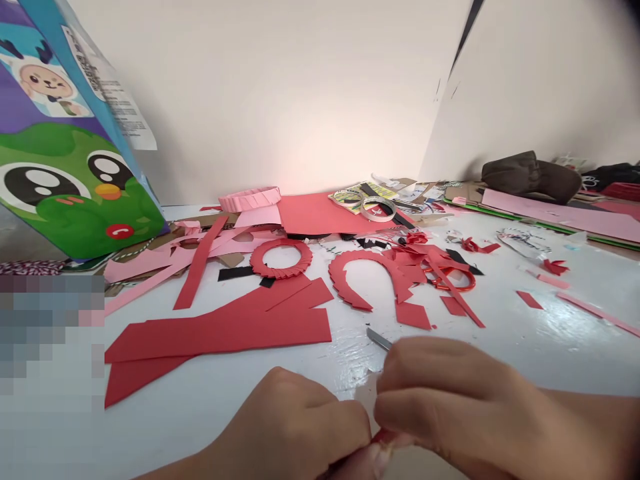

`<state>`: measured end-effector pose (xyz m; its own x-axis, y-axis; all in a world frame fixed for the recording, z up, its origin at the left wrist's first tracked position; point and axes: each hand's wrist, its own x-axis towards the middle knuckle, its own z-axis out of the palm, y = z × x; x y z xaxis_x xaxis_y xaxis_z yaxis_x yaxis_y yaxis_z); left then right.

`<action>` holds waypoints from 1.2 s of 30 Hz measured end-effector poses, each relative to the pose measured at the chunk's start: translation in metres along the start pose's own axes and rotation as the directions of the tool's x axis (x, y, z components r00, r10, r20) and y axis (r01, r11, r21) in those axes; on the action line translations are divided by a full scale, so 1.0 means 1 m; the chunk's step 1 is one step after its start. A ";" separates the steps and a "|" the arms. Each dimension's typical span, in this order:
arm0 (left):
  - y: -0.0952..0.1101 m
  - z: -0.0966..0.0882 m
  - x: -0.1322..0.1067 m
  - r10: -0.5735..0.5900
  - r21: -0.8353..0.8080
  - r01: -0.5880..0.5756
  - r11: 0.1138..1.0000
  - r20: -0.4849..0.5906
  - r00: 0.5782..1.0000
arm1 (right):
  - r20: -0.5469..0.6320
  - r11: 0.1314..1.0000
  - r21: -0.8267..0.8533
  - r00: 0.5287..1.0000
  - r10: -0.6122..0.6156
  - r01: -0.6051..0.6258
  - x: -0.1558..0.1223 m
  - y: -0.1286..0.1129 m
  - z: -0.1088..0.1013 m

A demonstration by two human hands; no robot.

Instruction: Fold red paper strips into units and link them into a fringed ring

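Below the notched red paper arch (357, 259): left hand (290, 427) and right hand (450, 400), curled, together pinch a red paper scrap (385, 437).
Handling: light, thin, bends easily; take it by its edge.
Room: white table (240, 400) lies open under the arch; metal blade tip (379, 339) sits just past the right hand.

Your left hand (285, 427) sits low in the view, knuckles up and fingers curled under, with your left forearm (200, 467) running off toward the lower left. Your right hand (450, 400) comes in from the right, its fingers (430, 363) bent and bunched, and your right forearm (590, 427) leaves past the right edge. Your hands touch near the bottom edge, your fingertips mostly hidden.
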<state>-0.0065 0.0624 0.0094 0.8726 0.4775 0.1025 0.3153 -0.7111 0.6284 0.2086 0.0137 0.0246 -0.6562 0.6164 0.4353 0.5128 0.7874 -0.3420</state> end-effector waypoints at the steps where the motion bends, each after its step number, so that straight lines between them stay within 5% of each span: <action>1: 0.001 0.000 0.000 -0.031 -0.018 0.031 0.999 -0.016 0.999 | -0.080 0.999 -0.042 0.997 0.020 -0.023 0.001 0.001 -0.004; 8: 0.009 -0.001 0.001 -0.229 -0.167 0.215 0.962 -0.073 0.971 | -0.428 0.922 -0.114 0.856 0.291 -0.370 0.007 0.017 -0.015; 12: 0.011 -0.002 0.000 -0.240 -0.186 0.229 0.955 -0.037 0.970 | -0.311 0.854 -0.204 0.858 0.408 -0.479 0.012 0.032 -0.002; 18: 0.012 -0.003 -0.001 -0.202 -0.187 0.197 0.962 -0.007 0.979 | -0.125 0.718 -0.372 0.798 0.589 -0.588 0.030 0.041 0.013; 26: 0.009 -0.004 0.000 -0.143 -0.245 0.146 0.958 0.032 0.989 | -0.121 0.748 -0.277 0.794 0.596 -0.603 0.048 0.054 0.024; 30: 0.010 -0.005 -0.001 -0.225 -0.306 0.232 0.923 0.059 0.973 | -0.143 0.777 -0.175 0.797 0.587 -0.604 0.040 0.055 0.027; 36: 0.002 0.001 -0.004 -0.346 -0.402 0.277 0.873 -0.108 0.932 | -0.204 0.809 0.016 0.790 0.579 -0.588 0.025 0.042 0.018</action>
<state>-0.0086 0.0586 0.0101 0.6640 0.7467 -0.0387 0.3675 -0.2809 0.8866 0.2041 0.0622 0.0055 -0.1088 0.9427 0.3155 0.7920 0.2740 -0.5456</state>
